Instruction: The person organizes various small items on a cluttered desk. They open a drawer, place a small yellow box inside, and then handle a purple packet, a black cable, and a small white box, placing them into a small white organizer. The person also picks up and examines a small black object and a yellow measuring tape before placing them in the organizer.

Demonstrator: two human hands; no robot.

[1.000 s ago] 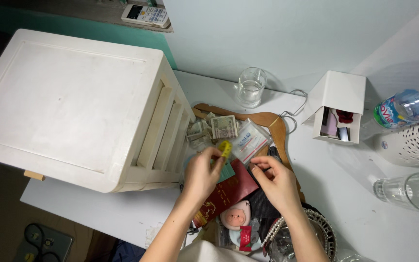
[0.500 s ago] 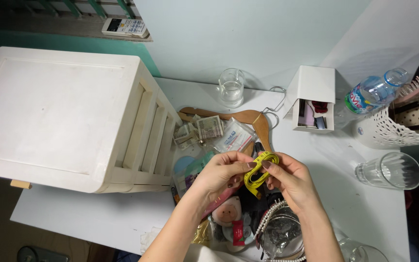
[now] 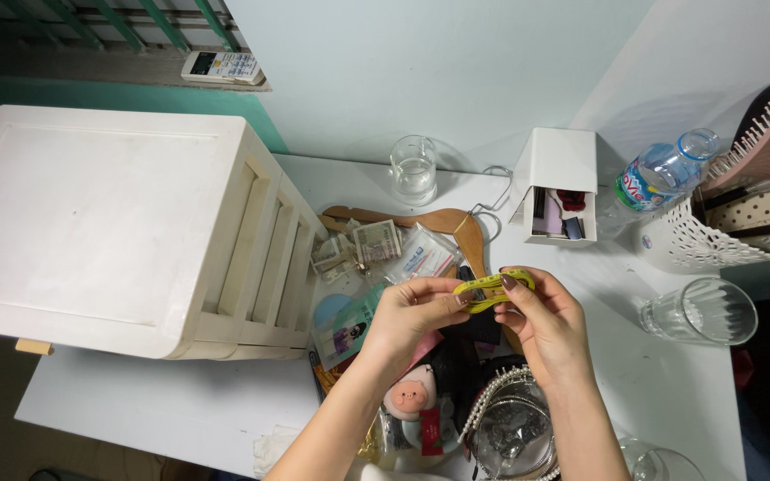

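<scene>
Both hands hold the yellow tape measure [image 3: 490, 289] above the tabletop's near-edge clutter: left hand [image 3: 413, 313] and right hand [image 3: 547, 322] each pinch it, coiled loosely, not yet put down.

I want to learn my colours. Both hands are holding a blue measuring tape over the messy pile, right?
Not quite. The head view shows the left hand and right hand holding a yellow measuring tape, not blue, over the messy pile.

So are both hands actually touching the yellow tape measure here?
Touching. The head view shows the left hand and right hand each pinching an end of the coiled yellow tape measure between fingers.
</scene>
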